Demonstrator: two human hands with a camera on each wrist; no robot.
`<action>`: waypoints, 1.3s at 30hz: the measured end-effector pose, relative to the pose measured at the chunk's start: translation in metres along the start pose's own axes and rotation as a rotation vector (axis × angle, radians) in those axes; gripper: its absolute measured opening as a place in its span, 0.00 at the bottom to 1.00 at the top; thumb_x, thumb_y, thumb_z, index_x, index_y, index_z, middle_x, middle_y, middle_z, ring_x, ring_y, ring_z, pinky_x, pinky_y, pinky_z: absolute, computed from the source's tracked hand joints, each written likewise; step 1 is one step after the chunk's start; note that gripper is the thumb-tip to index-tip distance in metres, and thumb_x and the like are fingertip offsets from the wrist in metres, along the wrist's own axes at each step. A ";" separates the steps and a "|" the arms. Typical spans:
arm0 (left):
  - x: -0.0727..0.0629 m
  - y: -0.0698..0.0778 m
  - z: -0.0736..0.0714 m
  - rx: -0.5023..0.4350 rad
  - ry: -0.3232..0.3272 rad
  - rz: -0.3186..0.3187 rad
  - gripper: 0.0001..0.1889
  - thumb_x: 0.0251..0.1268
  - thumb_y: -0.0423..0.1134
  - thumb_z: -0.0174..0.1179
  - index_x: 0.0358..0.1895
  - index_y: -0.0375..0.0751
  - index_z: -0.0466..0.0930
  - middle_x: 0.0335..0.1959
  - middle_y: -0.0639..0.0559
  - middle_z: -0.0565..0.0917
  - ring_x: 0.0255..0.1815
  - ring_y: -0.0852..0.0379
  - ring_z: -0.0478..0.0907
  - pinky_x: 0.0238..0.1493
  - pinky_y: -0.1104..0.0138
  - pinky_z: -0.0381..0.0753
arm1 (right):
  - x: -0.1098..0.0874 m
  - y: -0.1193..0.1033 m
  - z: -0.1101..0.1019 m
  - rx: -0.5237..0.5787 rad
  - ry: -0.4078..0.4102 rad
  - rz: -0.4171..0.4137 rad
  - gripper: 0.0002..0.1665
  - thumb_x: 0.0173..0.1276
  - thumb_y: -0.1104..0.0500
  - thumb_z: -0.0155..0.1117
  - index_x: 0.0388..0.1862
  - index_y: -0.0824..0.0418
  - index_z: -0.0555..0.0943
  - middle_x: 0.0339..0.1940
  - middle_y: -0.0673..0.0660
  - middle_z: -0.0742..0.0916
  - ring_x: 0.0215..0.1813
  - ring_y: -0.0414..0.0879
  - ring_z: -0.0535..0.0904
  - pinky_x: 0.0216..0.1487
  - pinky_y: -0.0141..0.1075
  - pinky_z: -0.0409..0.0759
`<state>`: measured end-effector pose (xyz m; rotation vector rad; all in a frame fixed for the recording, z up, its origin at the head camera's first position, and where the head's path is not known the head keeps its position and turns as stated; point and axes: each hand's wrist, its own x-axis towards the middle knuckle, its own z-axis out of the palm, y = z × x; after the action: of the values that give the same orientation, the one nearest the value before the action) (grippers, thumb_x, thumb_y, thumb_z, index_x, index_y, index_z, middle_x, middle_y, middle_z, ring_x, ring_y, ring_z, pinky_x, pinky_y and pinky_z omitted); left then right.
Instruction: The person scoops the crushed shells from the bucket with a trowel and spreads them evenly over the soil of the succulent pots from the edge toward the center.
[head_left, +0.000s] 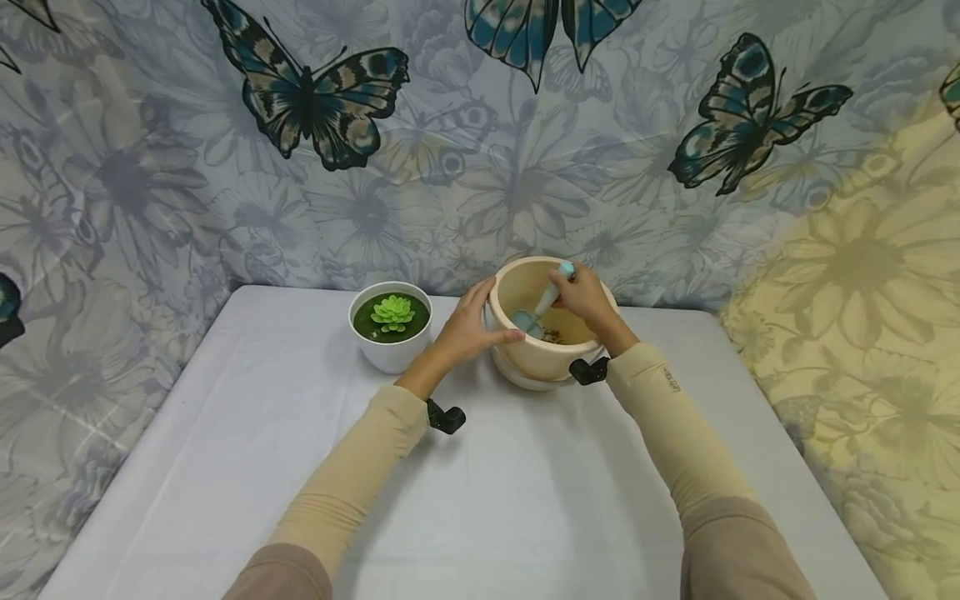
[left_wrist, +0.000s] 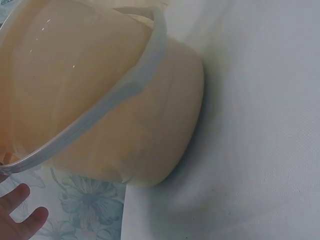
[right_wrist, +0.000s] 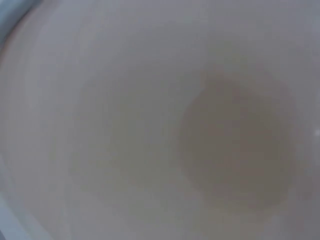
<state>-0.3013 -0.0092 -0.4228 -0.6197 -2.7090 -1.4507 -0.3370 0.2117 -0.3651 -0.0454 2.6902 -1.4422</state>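
A cream bucket point(head_left: 543, 360) with a pale handle point(left_wrist: 117, 95) stands toward the back of the white table. My right hand point(head_left: 588, 302) reaches over its far right rim and grips a small light-blue shovel point(head_left: 546, 302) by the handle. The shovel's blade points down inside the bucket, beside some small brown bits point(head_left: 553, 336) at the bottom. Against the bucket's left rim rests my left hand point(head_left: 467, 327), fingers fairly straight and spread, thumb along the front rim. The bucket's pale wall point(right_wrist: 125, 125) fills the right wrist view, where the hand and shovel are hidden.
A white pot point(head_left: 390, 357) with a green succulent point(head_left: 393, 312) stands just left of my left hand. White cloth covers the table point(head_left: 480, 500), and a wall hanging point(head_left: 450, 200) with butterflies and flowers rises directly behind it.
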 end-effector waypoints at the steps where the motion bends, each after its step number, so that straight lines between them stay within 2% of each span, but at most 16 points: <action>1: 0.000 0.000 0.000 0.000 0.000 0.000 0.62 0.42 0.77 0.63 0.79 0.53 0.45 0.79 0.49 0.51 0.80 0.46 0.50 0.75 0.46 0.59 | 0.000 0.000 0.000 0.005 0.001 0.005 0.28 0.80 0.51 0.44 0.62 0.75 0.66 0.54 0.71 0.75 0.55 0.65 0.79 0.58 0.48 0.81; 4: 0.000 0.000 0.001 -0.001 0.004 -0.002 0.60 0.45 0.72 0.66 0.79 0.54 0.45 0.79 0.50 0.51 0.80 0.46 0.50 0.75 0.46 0.59 | -0.002 -0.001 -0.001 0.030 0.002 0.013 0.28 0.80 0.50 0.44 0.62 0.75 0.66 0.52 0.70 0.75 0.53 0.65 0.80 0.57 0.49 0.82; 6: 0.000 0.001 0.001 -0.001 0.007 -0.002 0.59 0.47 0.69 0.68 0.79 0.54 0.45 0.79 0.50 0.52 0.80 0.46 0.50 0.75 0.46 0.59 | -0.003 -0.001 -0.002 0.023 0.000 0.014 0.26 0.80 0.50 0.44 0.59 0.74 0.68 0.49 0.68 0.77 0.49 0.62 0.82 0.55 0.49 0.83; 11: 0.000 0.002 0.000 0.006 0.016 0.008 0.58 0.48 0.67 0.69 0.79 0.54 0.46 0.79 0.50 0.52 0.79 0.46 0.51 0.74 0.46 0.59 | -0.002 -0.003 -0.003 -0.008 -0.025 0.018 0.19 0.80 0.53 0.45 0.44 0.70 0.70 0.43 0.66 0.78 0.44 0.57 0.84 0.51 0.46 0.85; 13: 0.000 0.003 0.000 0.006 0.016 0.010 0.58 0.47 0.69 0.68 0.79 0.54 0.46 0.79 0.50 0.52 0.79 0.46 0.51 0.75 0.46 0.59 | -0.002 -0.005 -0.004 0.011 -0.029 0.049 0.19 0.79 0.53 0.45 0.45 0.71 0.70 0.42 0.65 0.78 0.41 0.54 0.84 0.50 0.45 0.85; 15: 0.001 0.003 0.000 0.002 0.014 0.011 0.59 0.46 0.70 0.67 0.79 0.53 0.46 0.79 0.50 0.52 0.80 0.47 0.51 0.75 0.46 0.58 | -0.002 -0.006 -0.006 0.040 -0.023 0.087 0.22 0.79 0.52 0.45 0.50 0.73 0.71 0.41 0.64 0.79 0.37 0.48 0.84 0.48 0.42 0.86; 18: 0.000 0.002 0.000 -0.006 0.011 0.006 0.60 0.45 0.72 0.66 0.79 0.51 0.46 0.79 0.50 0.52 0.80 0.46 0.51 0.75 0.46 0.59 | -0.003 -0.006 -0.008 0.087 0.001 0.130 0.25 0.79 0.51 0.46 0.56 0.73 0.70 0.36 0.61 0.79 0.29 0.42 0.82 0.41 0.36 0.87; 22: -0.001 0.002 0.000 -0.006 0.012 -0.004 0.59 0.46 0.70 0.67 0.79 0.52 0.46 0.79 0.50 0.52 0.79 0.46 0.51 0.75 0.46 0.59 | -0.005 -0.006 -0.007 0.124 -0.003 0.146 0.20 0.79 0.53 0.47 0.48 0.71 0.72 0.29 0.58 0.79 0.25 0.40 0.81 0.35 0.32 0.86; 25: 0.000 0.003 0.000 0.003 0.010 -0.007 0.58 0.48 0.67 0.68 0.79 0.54 0.45 0.79 0.50 0.52 0.80 0.47 0.51 0.75 0.46 0.59 | -0.006 -0.007 -0.006 0.137 -0.007 0.160 0.17 0.79 0.54 0.47 0.42 0.68 0.71 0.28 0.58 0.79 0.25 0.41 0.81 0.35 0.32 0.86; 27: 0.000 0.004 0.001 0.006 0.008 -0.009 0.57 0.49 0.65 0.69 0.79 0.55 0.45 0.79 0.51 0.52 0.80 0.47 0.51 0.75 0.46 0.59 | -0.008 -0.007 -0.007 0.159 -0.001 0.178 0.17 0.79 0.54 0.46 0.45 0.69 0.71 0.31 0.59 0.78 0.26 0.41 0.81 0.35 0.32 0.86; 29: -0.001 0.005 0.000 0.005 0.006 -0.016 0.57 0.50 0.64 0.70 0.79 0.55 0.45 0.79 0.51 0.51 0.80 0.47 0.51 0.75 0.46 0.59 | -0.011 -0.008 -0.011 0.190 0.010 0.200 0.21 0.80 0.53 0.44 0.53 0.72 0.69 0.35 0.60 0.78 0.26 0.41 0.81 0.36 0.31 0.86; 33: -0.001 0.006 0.000 0.008 0.012 -0.026 0.56 0.50 0.62 0.71 0.79 0.55 0.45 0.79 0.51 0.52 0.79 0.47 0.51 0.75 0.47 0.59 | -0.015 -0.010 -0.019 0.276 0.018 0.216 0.30 0.80 0.52 0.42 0.68 0.76 0.60 0.40 0.61 0.76 0.25 0.39 0.82 0.38 0.29 0.86; 35: -0.001 0.006 0.001 0.013 0.016 -0.027 0.56 0.51 0.61 0.71 0.79 0.54 0.45 0.79 0.51 0.52 0.79 0.47 0.51 0.75 0.47 0.59 | -0.015 -0.011 -0.023 0.319 0.015 0.213 0.32 0.80 0.52 0.41 0.70 0.77 0.57 0.39 0.60 0.77 0.25 0.39 0.83 0.38 0.29 0.85; 39: 0.000 0.007 0.002 0.017 0.017 -0.026 0.56 0.51 0.59 0.71 0.79 0.53 0.45 0.79 0.50 0.52 0.79 0.47 0.51 0.75 0.48 0.58 | -0.016 -0.012 -0.031 0.425 0.000 0.207 0.31 0.80 0.54 0.42 0.69 0.79 0.57 0.28 0.56 0.82 0.24 0.40 0.84 0.38 0.31 0.86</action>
<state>-0.2983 -0.0046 -0.4181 -0.5705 -2.7235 -1.4306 -0.3236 0.2318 -0.3374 0.2527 2.2472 -1.8966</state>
